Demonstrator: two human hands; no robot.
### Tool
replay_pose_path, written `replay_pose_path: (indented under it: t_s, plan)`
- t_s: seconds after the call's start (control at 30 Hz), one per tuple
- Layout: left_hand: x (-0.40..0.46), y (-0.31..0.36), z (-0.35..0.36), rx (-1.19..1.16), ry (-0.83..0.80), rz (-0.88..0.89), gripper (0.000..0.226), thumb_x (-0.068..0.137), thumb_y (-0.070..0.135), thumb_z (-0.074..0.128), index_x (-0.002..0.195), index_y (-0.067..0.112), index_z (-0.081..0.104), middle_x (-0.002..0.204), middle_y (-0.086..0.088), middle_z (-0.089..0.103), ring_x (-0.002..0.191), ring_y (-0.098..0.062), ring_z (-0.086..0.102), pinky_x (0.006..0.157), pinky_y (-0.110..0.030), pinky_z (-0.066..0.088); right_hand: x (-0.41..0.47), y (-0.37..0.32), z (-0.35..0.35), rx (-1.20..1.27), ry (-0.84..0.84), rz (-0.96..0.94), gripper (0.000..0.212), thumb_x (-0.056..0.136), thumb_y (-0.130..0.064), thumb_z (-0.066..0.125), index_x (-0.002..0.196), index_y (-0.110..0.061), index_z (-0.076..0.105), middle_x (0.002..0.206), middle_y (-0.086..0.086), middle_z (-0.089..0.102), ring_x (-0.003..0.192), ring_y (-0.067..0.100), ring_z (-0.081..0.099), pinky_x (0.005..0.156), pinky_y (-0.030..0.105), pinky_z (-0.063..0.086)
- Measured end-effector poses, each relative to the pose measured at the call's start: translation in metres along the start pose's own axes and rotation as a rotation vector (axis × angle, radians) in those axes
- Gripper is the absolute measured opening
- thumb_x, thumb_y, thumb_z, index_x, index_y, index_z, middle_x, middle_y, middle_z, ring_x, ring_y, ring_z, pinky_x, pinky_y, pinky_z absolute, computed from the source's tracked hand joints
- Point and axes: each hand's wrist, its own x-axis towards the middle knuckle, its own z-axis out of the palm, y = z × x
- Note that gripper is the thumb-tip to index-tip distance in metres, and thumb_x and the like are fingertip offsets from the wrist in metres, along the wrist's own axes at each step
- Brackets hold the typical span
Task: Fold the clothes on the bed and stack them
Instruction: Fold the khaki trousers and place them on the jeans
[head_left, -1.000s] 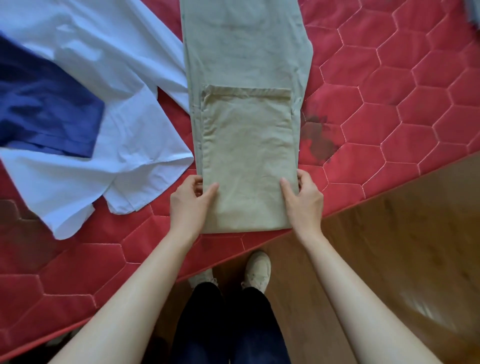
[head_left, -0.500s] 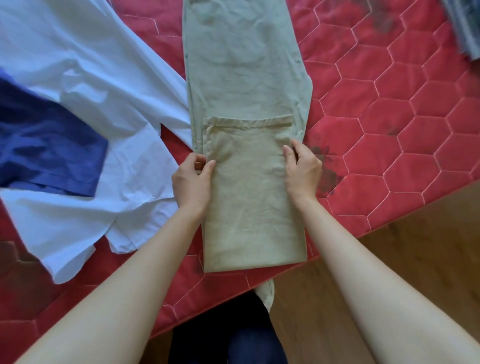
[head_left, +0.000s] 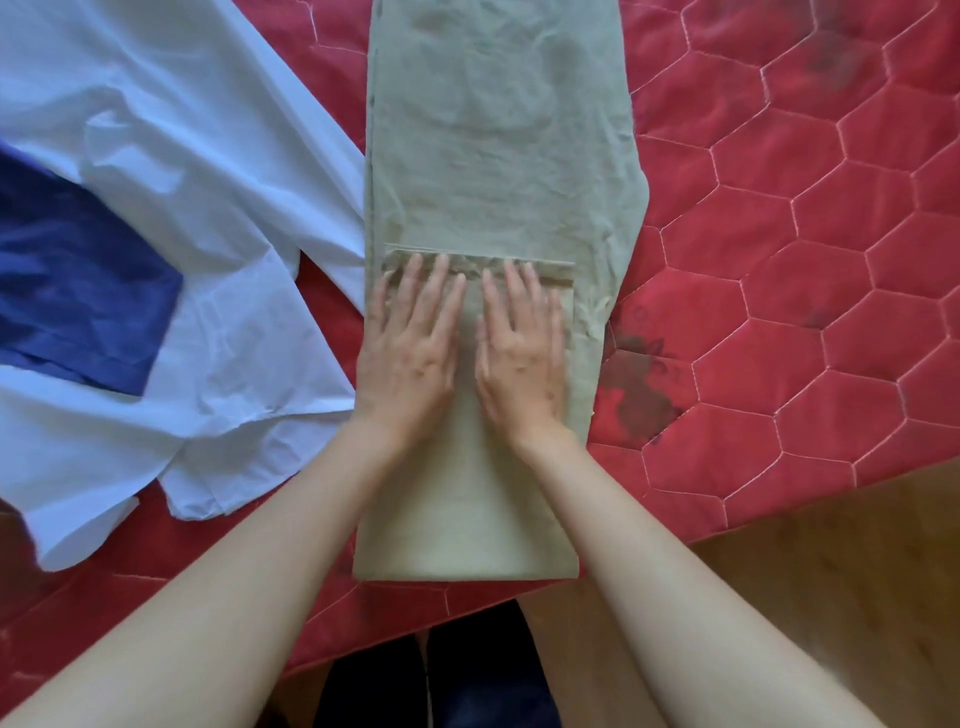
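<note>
Pressing flat now: left hand (head_left: 408, 358), right hand (head_left: 522, 358) moved onto trousers (head_left: 498, 156).

Bare forearms, no sleeves; dark navy trousers (head_left: 467, 680) (only the legs show).

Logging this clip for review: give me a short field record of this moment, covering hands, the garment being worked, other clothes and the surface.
left hand: flat, fingers straight, pressing on the folded flap of the trousers
right hand: flat beside the left, pressing the same flap
trousers: khaki, laid lengthwise, near end folded up once
white shirt: unfolded, left of the trousers
blue garment: lying on the white shirt
surface: red quilted bed cover, wooden floor beyond its edge
stack: none in view
</note>
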Motion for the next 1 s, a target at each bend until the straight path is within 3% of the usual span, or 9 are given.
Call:
replay_pose_path:
  t_s: [0.07, 0.13, 0.27, 0.37, 0.53, 0.67, 0.73, 0.9, 1.0]
  plan:
    - [0.011, -0.011, 0.013, 0.069, -0.147, -0.041, 0.055, 0.1, 0.026, 0.041, 0.151, 0.009, 0.029, 0.159, -0.01, 0.02, 0.148, -0.025, 0.017, 0.119, -0.049, 0.006, 0.001, 0.005, 0.016, -0.123, -0.162, -0.116, 0.051, 0.101, -0.031, 0.032, 0.149, -0.015, 0.033, 0.157, 0.007, 0.027, 0.147, 0.023, 0.021, 0.119, 0.05, 0.015]
    - [0.018, -0.024, 0.021, 0.136, -0.207, -0.061, 0.061, 0.1, 0.04, 0.024, 0.154, 0.012, 0.014, 0.162, -0.006, 0.008, 0.149, -0.016, 0.005, 0.118, -0.043, -0.009, 0.004, 0.021, 0.024, -0.193, -0.178, -0.105, 0.055, 0.101, -0.04, 0.027, 0.152, -0.019, 0.024, 0.16, 0.003, 0.018, 0.149, 0.019, 0.013, 0.12, 0.05, 0.008]
    - [0.021, -0.027, 0.027, 0.173, -0.222, -0.047, 0.066, 0.097, 0.046, 0.013, 0.154, 0.013, 0.008, 0.163, -0.004, 0.004, 0.149, -0.012, 0.001, 0.117, -0.043, -0.011, 0.018, 0.04, 0.021, -0.227, -0.155, 0.068, 0.058, 0.101, -0.04, 0.02, 0.154, -0.017, 0.014, 0.162, 0.0, 0.009, 0.15, 0.019, 0.003, 0.12, 0.049, -0.001]
    - [0.021, -0.025, 0.021, 0.195, -0.225, -0.059, 0.064, 0.101, 0.043, 0.02, 0.154, 0.012, 0.004, 0.163, -0.005, 0.001, 0.15, -0.015, -0.002, 0.115, -0.042, -0.016, 0.024, 0.039, 0.012, -0.231, -0.179, 0.08, 0.058, 0.102, -0.038, 0.022, 0.154, -0.016, 0.011, 0.162, 0.004, 0.005, 0.15, 0.02, -0.001, 0.12, 0.048, -0.003]
    - [-0.031, 0.003, -0.001, 0.141, -0.133, -0.051, 0.06, 0.1, 0.033, 0.025, 0.152, 0.004, 0.018, 0.162, -0.011, 0.01, 0.15, -0.024, 0.006, 0.117, -0.042, -0.012, -0.024, 0.026, -0.011, -0.2, -0.101, 0.144, 0.055, 0.1, -0.029, 0.028, 0.153, -0.013, 0.021, 0.161, 0.012, 0.01, 0.15, 0.025, 0.005, 0.118, 0.049, -0.001]
    - [-0.108, 0.034, -0.005, 0.132, -0.208, 0.016, 0.059, 0.096, 0.028, 0.025, 0.148, 0.001, 0.03, 0.158, -0.014, 0.022, 0.147, -0.03, 0.018, 0.119, -0.053, 0.011, -0.102, -0.012, -0.011, -0.151, -0.084, 0.136, 0.057, 0.094, -0.025, 0.027, 0.148, -0.01, 0.035, 0.158, 0.014, 0.023, 0.147, 0.028, 0.018, 0.118, 0.052, 0.012]
    - [-0.136, 0.035, 0.001, 0.14, -0.249, 0.02, 0.059, 0.096, 0.027, 0.022, 0.149, 0.001, 0.029, 0.158, -0.015, 0.023, 0.147, -0.031, 0.017, 0.118, -0.052, 0.01, -0.134, -0.029, 0.001, -0.137, -0.122, 0.14, 0.053, 0.096, -0.027, 0.029, 0.147, -0.012, 0.038, 0.157, 0.012, 0.027, 0.147, 0.026, 0.021, 0.118, 0.052, 0.016]
    - [-0.154, 0.011, 0.021, 0.115, -0.229, 0.019, 0.059, 0.099, 0.036, 0.022, 0.153, 0.011, 0.02, 0.161, -0.009, 0.014, 0.148, -0.02, 0.007, 0.119, -0.049, 0.007, -0.165, -0.005, 0.018, -0.235, -0.182, -0.016, 0.054, 0.102, -0.04, 0.029, 0.151, -0.019, 0.029, 0.159, 0.006, 0.023, 0.147, 0.023, 0.018, 0.119, 0.05, 0.013]
    - [-0.154, 0.009, 0.026, 0.105, -0.203, 0.041, 0.061, 0.098, 0.037, 0.027, 0.153, 0.011, 0.022, 0.161, -0.01, 0.016, 0.149, -0.021, 0.011, 0.119, -0.05, 0.007, -0.176, 0.031, 0.008, -0.268, -0.153, 0.11, 0.055, 0.102, -0.039, 0.026, 0.153, -0.02, 0.02, 0.161, 0.005, 0.017, 0.148, 0.022, 0.014, 0.119, 0.052, 0.012]
